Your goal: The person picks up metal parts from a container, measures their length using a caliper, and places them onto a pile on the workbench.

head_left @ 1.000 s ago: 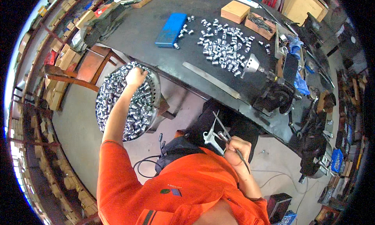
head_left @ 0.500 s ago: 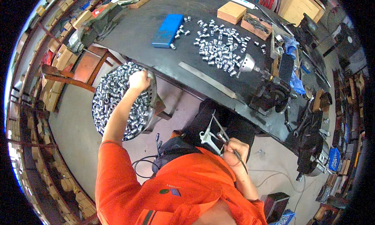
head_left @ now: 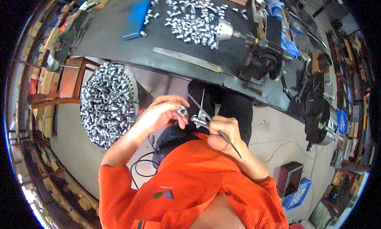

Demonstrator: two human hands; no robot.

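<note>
My left hand [head_left: 164,112] is raised over my lap with a small silvery cylindrical fitting [head_left: 182,111] between thumb and fingers, its open end showing. Close beside it on the right, my right hand [head_left: 224,131] is closed around a silvery metal tool [head_left: 197,120] with a short cylindrical end. A long slender grey rod [head_left: 201,106], tapering to a dark tail past the wrist, runs through the same hand. The tools' exact kinds are partly hidden by the fingers. A round, perforated metal basin [head_left: 131,86] heaped with similar fittings [head_left: 105,106] stands to my left.
More fittings [head_left: 194,22] lie spread on the dark workbench [head_left: 119,50], beside a blue box [head_left: 137,20]. A flat metal bar [head_left: 186,58] lies along its front edge. A machine with a conical metal head [head_left: 224,30] stands right; a wooden chair [head_left: 71,80] is left.
My left hand has left the heap in the basin and come right to my lap with a fitting. My right hand has risen slightly with its tools. The view has shifted.
</note>
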